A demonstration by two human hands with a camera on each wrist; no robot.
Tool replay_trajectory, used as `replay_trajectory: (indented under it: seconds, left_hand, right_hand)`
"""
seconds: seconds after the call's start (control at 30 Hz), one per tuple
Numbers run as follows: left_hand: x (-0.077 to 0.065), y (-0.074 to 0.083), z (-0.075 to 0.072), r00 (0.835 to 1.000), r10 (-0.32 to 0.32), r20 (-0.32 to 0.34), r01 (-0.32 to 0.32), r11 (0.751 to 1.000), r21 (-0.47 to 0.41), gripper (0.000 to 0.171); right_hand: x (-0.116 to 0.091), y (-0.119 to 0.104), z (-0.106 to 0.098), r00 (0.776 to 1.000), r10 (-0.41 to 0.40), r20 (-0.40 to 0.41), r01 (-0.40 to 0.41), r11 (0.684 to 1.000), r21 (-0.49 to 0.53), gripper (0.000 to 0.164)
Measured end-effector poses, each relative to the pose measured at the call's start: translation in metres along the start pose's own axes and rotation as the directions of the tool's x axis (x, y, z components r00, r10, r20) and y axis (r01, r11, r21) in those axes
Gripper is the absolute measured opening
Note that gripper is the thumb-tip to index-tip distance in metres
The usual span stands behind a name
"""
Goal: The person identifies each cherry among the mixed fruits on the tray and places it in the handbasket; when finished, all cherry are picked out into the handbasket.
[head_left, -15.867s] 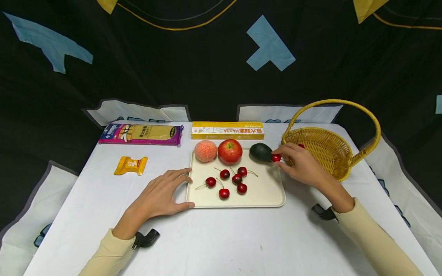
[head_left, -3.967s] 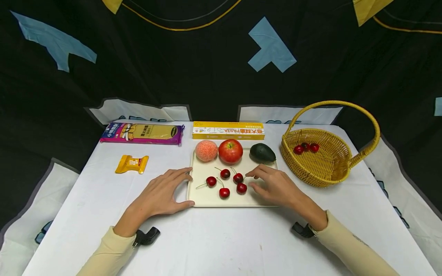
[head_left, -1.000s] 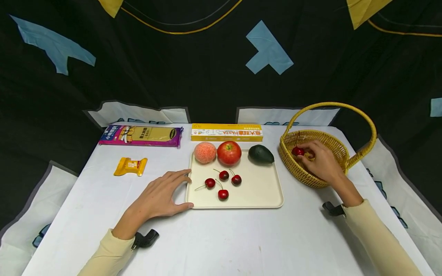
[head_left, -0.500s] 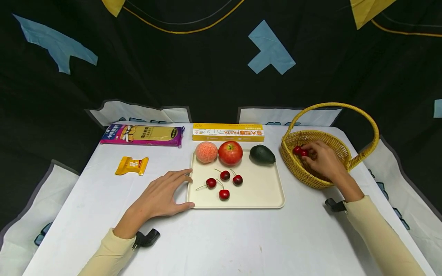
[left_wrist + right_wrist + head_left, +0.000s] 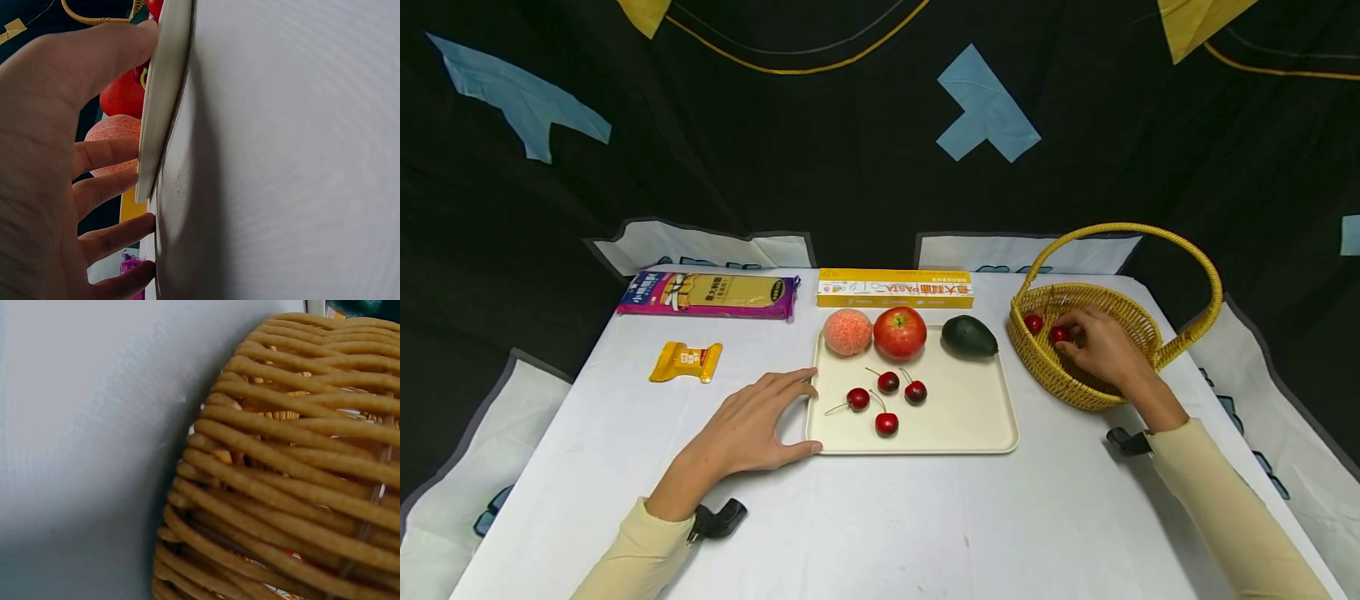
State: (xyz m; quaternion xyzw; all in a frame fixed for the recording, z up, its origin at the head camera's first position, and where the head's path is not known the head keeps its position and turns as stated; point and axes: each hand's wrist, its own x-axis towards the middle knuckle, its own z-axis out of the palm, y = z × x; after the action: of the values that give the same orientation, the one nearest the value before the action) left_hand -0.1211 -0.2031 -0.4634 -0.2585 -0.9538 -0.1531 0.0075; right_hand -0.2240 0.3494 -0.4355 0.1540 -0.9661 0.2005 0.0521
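Note:
Inside the yellow wicker basket [image 5: 1138, 321], my right hand [image 5: 1101, 346] has its fingers curled and pinches a red cherry [image 5: 1060, 333] between thumb and fingertips. Another cherry [image 5: 1033, 323] lies to the left of it, by the basket wall. My left hand [image 5: 752, 421] is spread at the left edge of the cream tray [image 5: 970, 417], thumb and fingertips touching its rim [image 5: 165, 94]. Several stemmed cherries [image 5: 887, 424] lie on the tray, with a red apple [image 5: 899, 333], a pinkish round fruit [image 5: 847, 332] and a dark green avocado [image 5: 968, 336] along its back. The right wrist view shows only basket weave outside.
A yellow pasta box [image 5: 895, 288] stands behind the tray. At the back left lies a purple noodle packet [image 5: 722, 293], with a small yellow wrapped snack [image 5: 686, 362] in front of it. The basket's tall handle [image 5: 1213, 283] arches over its opening.
Since four seconds ago, the right hand has gone from the tray into the basket and fewer cherries lie on the tray. Lately one basket cherry has shifted left. The left hand has stayed put.

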Motion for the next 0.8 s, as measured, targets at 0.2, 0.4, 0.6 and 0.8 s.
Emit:
replay_trajectory:
  seconds: [0.2,0.4,0.6,0.8]
  left_hand:
    - [0.001,0.000,0.000,1.000,0.000,0.004,0.000,1.000,0.000,0.071]
    - [0.001,0.000,0.000,1.000,-0.004,0.008,0.004,1.000,-0.001,0.071]
    - [0.001,0.000,0.000,1.000,-0.003,0.005,0.003,1.000,-0.001,0.070]
    - [0.000,0.000,0.000,1.000,0.003,-0.002,-0.003,1.000,-0.003,0.070]
  right_hand:
    - [0.001,0.000,-0.001,1.000,0.008,0.021,-0.007,1.000,-0.011,0.032]
    - [0.001,-0.002,-0.003,0.999,0.025,0.033,-0.024,0.999,-0.024,0.035]
    - [0.002,-0.016,-0.011,0.999,0.000,-0.052,-0.001,1.000,-0.018,0.037]
    - [0.003,-0.048,-0.015,0.987,-0.081,-0.142,0.087,0.996,0.037,0.033]
